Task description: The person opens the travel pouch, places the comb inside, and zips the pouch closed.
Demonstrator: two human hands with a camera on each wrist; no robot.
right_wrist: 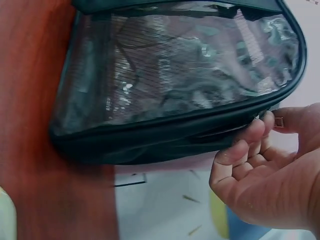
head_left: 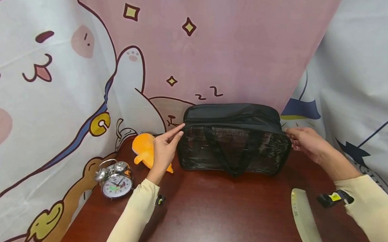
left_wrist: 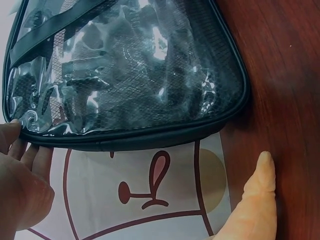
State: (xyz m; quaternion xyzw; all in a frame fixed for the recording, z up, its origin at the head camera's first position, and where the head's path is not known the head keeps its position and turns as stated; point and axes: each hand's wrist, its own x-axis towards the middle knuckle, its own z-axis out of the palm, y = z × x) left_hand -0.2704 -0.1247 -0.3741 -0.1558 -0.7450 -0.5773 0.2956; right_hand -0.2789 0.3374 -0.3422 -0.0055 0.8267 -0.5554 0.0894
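Note:
A black toiletry bag (head_left: 235,151) with a clear front stands upright on the table, its strap handle hanging down the front. My left hand (head_left: 165,148) pinches the bag's upper left corner. In the left wrist view, the thumb of that hand (left_wrist: 25,185) lies on the near side and the fingers pass behind the edge. At the upper right end, my right hand (head_left: 307,142) has its fingers curled against the bag's side. The right wrist view shows thumb and forefinger of this hand (right_wrist: 270,175) pinching a small metal zipper pull (right_wrist: 279,121) at the seam.
Left of the bag lies an orange plush toy (head_left: 144,149), partly behind my left hand. A silver twin-bell alarm clock (head_left: 116,184) stands near the table's left edge. A pale comb (head_left: 306,221) lies at the front right. Printed cloth (head_left: 233,47) hangs behind the table (head_left: 229,212).

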